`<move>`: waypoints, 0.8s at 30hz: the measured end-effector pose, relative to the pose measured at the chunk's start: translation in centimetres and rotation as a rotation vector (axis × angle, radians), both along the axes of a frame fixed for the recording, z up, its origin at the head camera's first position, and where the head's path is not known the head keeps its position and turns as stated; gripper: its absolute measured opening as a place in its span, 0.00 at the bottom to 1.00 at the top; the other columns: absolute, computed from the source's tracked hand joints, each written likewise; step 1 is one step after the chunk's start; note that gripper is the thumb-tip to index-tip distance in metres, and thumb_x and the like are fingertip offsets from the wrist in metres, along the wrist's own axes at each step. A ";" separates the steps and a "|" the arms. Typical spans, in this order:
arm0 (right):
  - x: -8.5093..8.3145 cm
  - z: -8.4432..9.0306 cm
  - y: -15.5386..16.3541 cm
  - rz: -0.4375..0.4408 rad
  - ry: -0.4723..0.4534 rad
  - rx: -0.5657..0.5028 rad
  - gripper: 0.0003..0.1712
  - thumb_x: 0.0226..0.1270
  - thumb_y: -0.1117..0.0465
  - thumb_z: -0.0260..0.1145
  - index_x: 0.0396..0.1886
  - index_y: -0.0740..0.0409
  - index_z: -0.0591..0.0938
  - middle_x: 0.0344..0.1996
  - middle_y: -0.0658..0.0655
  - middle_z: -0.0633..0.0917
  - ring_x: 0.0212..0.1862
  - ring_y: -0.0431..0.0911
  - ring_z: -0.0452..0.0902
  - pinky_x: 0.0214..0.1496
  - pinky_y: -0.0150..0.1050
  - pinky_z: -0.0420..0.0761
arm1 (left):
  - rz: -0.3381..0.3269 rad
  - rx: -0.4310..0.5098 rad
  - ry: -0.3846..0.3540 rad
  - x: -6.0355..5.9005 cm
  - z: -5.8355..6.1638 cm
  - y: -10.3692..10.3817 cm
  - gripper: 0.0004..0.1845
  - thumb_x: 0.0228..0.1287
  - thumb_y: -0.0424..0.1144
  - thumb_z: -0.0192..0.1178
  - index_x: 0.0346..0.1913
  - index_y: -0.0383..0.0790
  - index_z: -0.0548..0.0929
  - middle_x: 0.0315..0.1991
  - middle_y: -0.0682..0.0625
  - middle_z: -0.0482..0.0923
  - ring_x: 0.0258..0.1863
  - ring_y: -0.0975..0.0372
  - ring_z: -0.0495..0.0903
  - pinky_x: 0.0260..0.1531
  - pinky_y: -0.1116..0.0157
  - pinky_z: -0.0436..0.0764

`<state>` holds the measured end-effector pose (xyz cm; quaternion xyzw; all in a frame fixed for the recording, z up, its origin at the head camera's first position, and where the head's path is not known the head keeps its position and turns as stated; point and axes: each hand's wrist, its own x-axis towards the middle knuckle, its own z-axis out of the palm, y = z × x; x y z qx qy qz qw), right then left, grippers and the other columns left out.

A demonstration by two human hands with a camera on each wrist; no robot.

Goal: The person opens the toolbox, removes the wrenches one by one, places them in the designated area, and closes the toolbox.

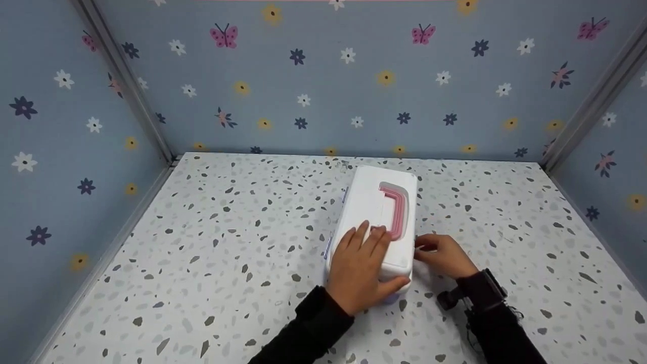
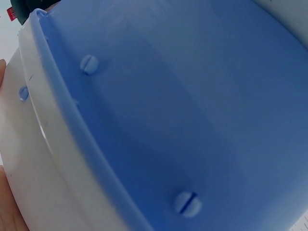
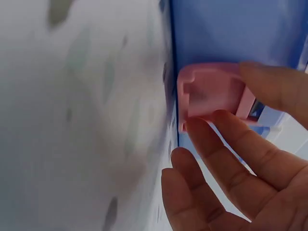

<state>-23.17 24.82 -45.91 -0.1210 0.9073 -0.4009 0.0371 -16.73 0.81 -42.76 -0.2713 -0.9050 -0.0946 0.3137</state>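
A box with a white lid and a pink carry handle stands on the table, lid closed. My left hand lies spread on the near part of the lid, fingertips at the handle's near end and thumb over the near edge. At the box's right side is my right hand. In the right wrist view its thumb and fingertips pinch the edges of a pink latch on the blue box wall. The left wrist view shows the blue end wall up close, with small round studs.
The speckled white tabletop extends around the box. Blue flowered panels stand at the back and both sides, with metal posts at the corners. A small dark camera is strapped to the right wrist.
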 end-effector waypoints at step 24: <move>0.6 1.1 -1.7 -0.197 -0.232 -0.398 0.28 0.75 0.59 0.53 0.70 0.67 0.67 0.65 0.71 0.73 0.46 0.40 0.82 0.47 0.32 0.83 | -0.085 -0.182 0.014 1.1 0.3 1.5 0.37 0.54 0.67 0.63 0.67 0.61 0.72 0.67 0.46 0.70 0.67 0.49 0.69 0.67 0.49 0.67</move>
